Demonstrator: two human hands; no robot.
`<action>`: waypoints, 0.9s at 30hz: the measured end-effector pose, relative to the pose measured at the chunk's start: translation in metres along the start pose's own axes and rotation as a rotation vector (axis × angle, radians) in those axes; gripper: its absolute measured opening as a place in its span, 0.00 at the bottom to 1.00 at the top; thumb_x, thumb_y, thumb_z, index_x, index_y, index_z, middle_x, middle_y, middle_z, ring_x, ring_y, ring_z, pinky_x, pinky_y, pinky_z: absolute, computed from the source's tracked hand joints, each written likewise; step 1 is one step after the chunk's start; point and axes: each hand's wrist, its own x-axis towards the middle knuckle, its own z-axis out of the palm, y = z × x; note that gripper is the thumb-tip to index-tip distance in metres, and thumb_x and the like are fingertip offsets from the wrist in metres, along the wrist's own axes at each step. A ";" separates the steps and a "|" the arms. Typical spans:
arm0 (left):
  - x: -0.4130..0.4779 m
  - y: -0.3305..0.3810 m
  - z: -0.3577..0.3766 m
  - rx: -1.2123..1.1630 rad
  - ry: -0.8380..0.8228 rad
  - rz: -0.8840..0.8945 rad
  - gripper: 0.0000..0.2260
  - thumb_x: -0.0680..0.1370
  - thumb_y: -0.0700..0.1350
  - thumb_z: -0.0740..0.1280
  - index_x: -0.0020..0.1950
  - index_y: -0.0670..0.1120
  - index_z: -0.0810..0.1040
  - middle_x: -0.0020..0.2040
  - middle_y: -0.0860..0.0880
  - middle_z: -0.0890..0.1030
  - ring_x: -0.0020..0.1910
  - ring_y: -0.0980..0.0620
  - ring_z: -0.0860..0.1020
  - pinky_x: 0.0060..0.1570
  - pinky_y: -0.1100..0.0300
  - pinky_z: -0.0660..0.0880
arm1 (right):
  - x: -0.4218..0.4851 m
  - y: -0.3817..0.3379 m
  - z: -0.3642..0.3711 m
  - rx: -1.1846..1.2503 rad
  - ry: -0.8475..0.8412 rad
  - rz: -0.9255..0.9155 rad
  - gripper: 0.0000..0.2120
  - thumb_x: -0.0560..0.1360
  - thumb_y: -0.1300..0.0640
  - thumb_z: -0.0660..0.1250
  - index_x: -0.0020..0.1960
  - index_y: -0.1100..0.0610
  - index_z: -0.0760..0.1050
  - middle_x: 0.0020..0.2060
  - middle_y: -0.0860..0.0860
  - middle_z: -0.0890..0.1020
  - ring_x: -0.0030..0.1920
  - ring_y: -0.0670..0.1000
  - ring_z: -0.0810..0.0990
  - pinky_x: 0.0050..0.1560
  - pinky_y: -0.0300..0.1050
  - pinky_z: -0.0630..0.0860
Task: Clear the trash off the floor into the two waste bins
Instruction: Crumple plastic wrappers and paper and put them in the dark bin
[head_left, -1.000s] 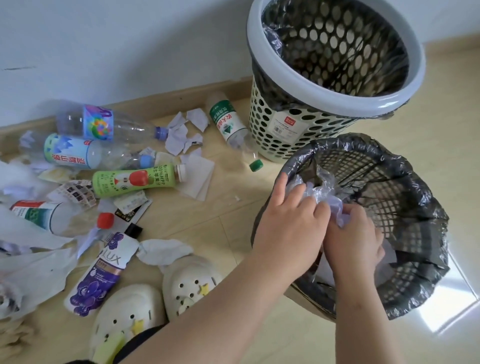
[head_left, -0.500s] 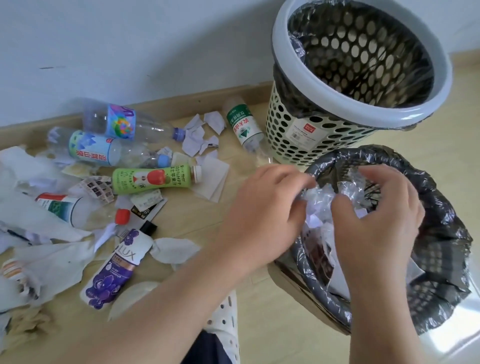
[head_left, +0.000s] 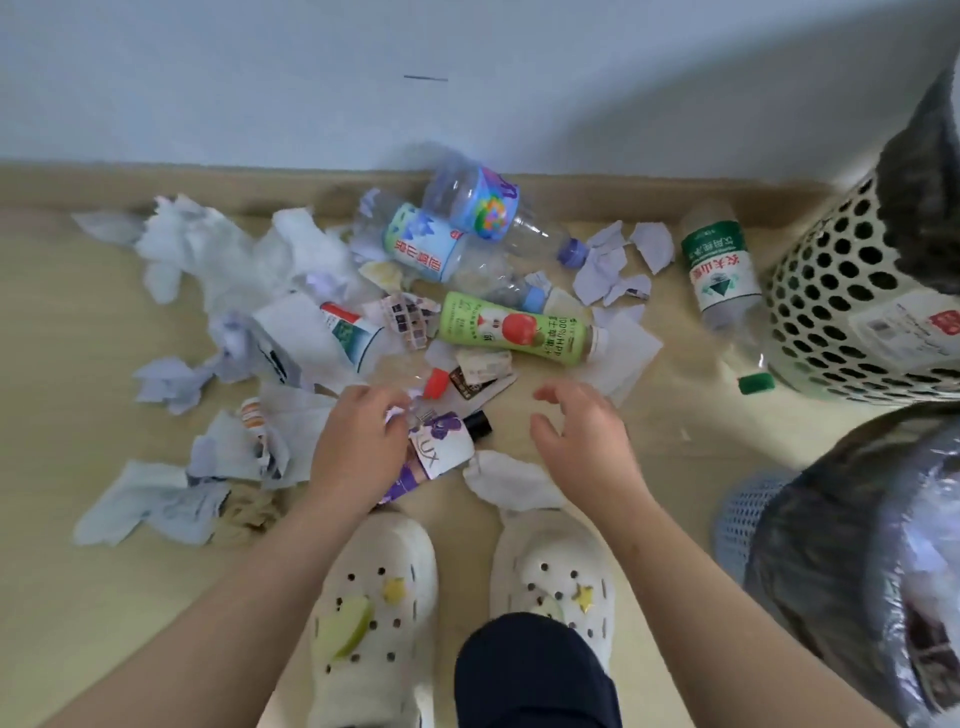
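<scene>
1. Head view — left hand (head_left: 358, 447) is down on the Lux bottle (head_left: 441, 449), fingers curled over it and over a paper scrap (head_left: 395, 414); cannot tell whether they grip either.
2. Right hand (head_left: 576, 436) hovers just beside, fingers spread and loose, holding nothing, above a white tissue (head_left: 511, 483).
3. Trash lies on the floor (head_left: 78, 597) — green juice bottle (head_left: 514, 332), clear bottles (head_left: 483, 208), torn paper (head_left: 602, 265).
4. 2 bins stand at the right: white perforated bin (head_left: 841, 312) farther, bag-lined bin (head_left: 857, 545) nearer.
</scene>
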 end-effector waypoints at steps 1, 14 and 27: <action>0.005 -0.010 0.000 0.010 0.001 -0.037 0.11 0.77 0.38 0.60 0.57 0.44 0.79 0.59 0.42 0.74 0.57 0.44 0.73 0.53 0.57 0.66 | 0.005 -0.002 0.005 -0.037 -0.036 -0.012 0.16 0.77 0.60 0.60 0.63 0.58 0.73 0.59 0.54 0.77 0.60 0.54 0.72 0.59 0.47 0.69; 0.037 -0.027 0.024 0.006 -0.183 0.027 0.15 0.78 0.43 0.61 0.65 0.48 0.73 0.64 0.43 0.70 0.64 0.43 0.67 0.63 0.53 0.65 | 0.074 -0.025 0.050 -0.543 -0.349 -0.175 0.28 0.76 0.62 0.57 0.74 0.49 0.56 0.72 0.52 0.61 0.69 0.58 0.62 0.68 0.53 0.64; 0.051 -0.029 0.022 0.220 -0.126 0.068 0.11 0.78 0.40 0.60 0.60 0.43 0.74 0.56 0.43 0.76 0.55 0.45 0.71 0.46 0.59 0.66 | 0.066 -0.012 0.059 -0.575 -0.257 -0.110 0.20 0.75 0.67 0.58 0.65 0.54 0.65 0.61 0.56 0.67 0.60 0.59 0.68 0.57 0.48 0.69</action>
